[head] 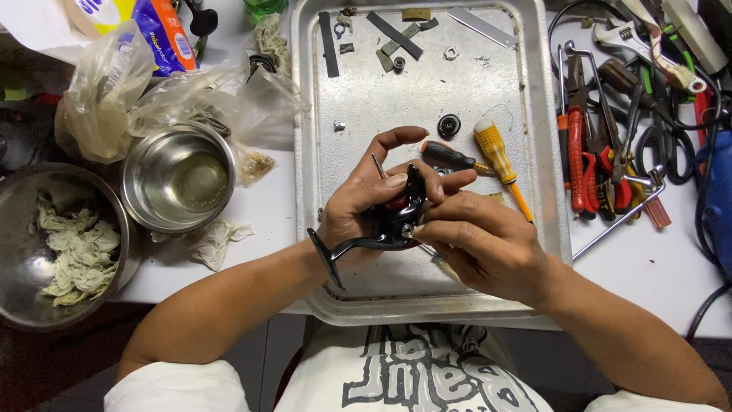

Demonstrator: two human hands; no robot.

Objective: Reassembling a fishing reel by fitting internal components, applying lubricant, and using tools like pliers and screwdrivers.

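Over the near half of a metal tray [358,114], my left hand [362,194] grips a black fishing reel body [396,217] with a red part inside. Its black foot [328,255] sticks out toward me on the left. My right hand [480,240] presses against the reel from the right, fingertips closed on a small part at its side. A thin metal pin pokes up between my left fingers. Two screwdrivers lie on the tray just beyond my hands, one black-handled [450,156], one yellow-handled [499,156].
Small black and metal reel parts [448,124] are scattered at the tray's far end. Two steel bowls [179,179] stand at the left, one holding crumpled wipes [72,248]. Plastic bags [114,84] lie behind them. Pliers, wrenches and cables [610,145] crowd the right side.
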